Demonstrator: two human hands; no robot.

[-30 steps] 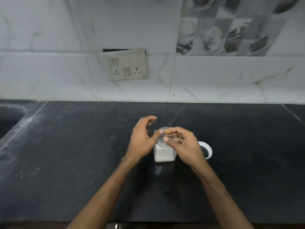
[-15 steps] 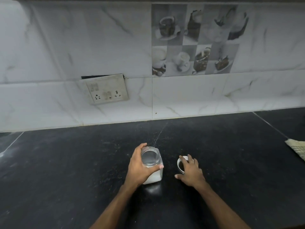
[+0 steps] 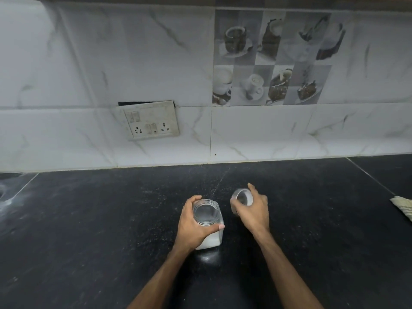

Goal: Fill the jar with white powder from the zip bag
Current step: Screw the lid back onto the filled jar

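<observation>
2 hands work: left hand (image 3: pixel 192 228) fingers wrap the powder-filled jar (image 3: pixel 208 221); right hand (image 3: pixel 253 210) fingers pinch the lid (image 3: pixel 242 196) just right of the jar. Capping seems next, needing alignment over its mouth.

Jar (image 3: pixel 208 221) on surface (image 3: pixel 89 241), lower centre of frame, left hand (image 3: pixel 192 224) around it. Lid (image 3: pixel 242 197) in right hand (image 3: pixel 254 211), just right of jar. Cloth (image 3: pixel 403 206) at right edge. Socket plate (image 3: pixel 151 120) on wall, upper left of jar.
</observation>
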